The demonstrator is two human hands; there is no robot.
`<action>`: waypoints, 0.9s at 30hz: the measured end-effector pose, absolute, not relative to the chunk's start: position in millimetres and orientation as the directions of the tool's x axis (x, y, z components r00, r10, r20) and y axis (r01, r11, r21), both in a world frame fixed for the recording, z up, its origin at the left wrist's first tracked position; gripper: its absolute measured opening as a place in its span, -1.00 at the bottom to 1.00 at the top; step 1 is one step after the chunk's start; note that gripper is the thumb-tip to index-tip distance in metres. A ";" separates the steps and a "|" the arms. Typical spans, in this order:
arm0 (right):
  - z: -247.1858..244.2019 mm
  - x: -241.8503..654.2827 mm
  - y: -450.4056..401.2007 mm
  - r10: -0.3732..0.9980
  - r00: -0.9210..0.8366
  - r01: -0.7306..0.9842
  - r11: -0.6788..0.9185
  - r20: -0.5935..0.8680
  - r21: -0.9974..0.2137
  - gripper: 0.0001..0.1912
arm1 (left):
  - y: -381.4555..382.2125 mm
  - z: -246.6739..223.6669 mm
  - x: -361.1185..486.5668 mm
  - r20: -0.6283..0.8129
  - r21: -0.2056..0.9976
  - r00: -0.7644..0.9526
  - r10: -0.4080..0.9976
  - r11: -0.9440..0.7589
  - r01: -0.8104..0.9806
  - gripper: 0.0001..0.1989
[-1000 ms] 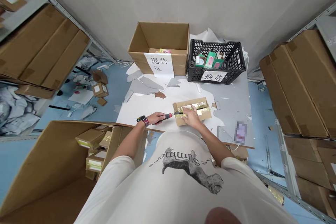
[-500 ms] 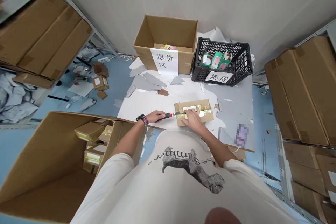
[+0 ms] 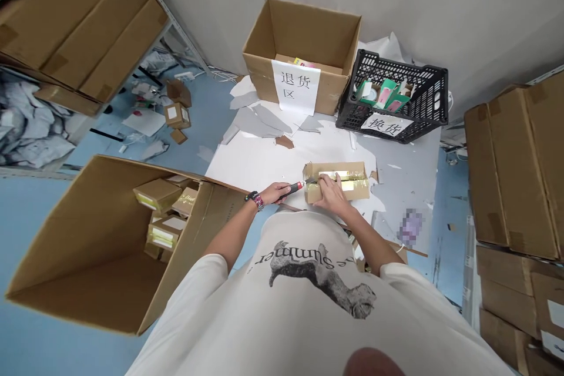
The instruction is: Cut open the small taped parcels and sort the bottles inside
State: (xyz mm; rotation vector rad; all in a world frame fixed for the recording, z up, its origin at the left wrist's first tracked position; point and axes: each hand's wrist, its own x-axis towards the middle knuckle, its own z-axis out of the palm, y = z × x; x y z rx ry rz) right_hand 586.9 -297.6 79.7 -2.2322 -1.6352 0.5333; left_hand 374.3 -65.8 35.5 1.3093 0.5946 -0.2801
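My left hand (image 3: 274, 193) is closed around a utility knife (image 3: 291, 190) with a black and red handle, its blade pointing right at the left end of a small cardboard box (image 3: 360, 189). Yellowish tape and white labels cover the box top, and a dark line runs along its middle seam. My right hand (image 3: 333, 195) grips the box from the near side, fingers bent over the seam. The blade tip lies close to the right fingers; exactly how deep it sits in the seam I cannot tell.
Behind stand a labelled carton (image 3: 259, 73) and a black plastic crate (image 3: 348, 114) holding green boxes. At left, a large open carton (image 3: 88, 235) contains several small taped boxes. Torn paper (image 3: 259, 120) litters the table. Stacked cartons (image 3: 506, 164) line the right side.
The knife blade has slid right along the box, nearer my right fingers. The seam now shows as a wider dark gap. The whole view has shifted and tilted slightly.
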 end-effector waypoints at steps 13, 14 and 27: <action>86.8 588.4 -296.7 0.971 0.221 0.874 -0.237 -0.086 -0.424 -0.35 | -55.7 45.3 396.2 -0.551 0.809 0.834 0.009 0.249 0.532 -0.42; 86.0 588.5 -297.9 0.972 0.222 0.880 -0.231 -0.072 -0.416 -0.37 | -56.0 46.0 394.6 -0.545 0.812 0.838 -0.002 0.247 0.529 -0.39; 80.6 585.4 -308.5 0.952 0.299 0.911 -0.267 0.058 -0.315 -0.36 | -79.6 35.4 308.7 -0.539 0.838 0.714 0.447 0.370 0.401 -0.29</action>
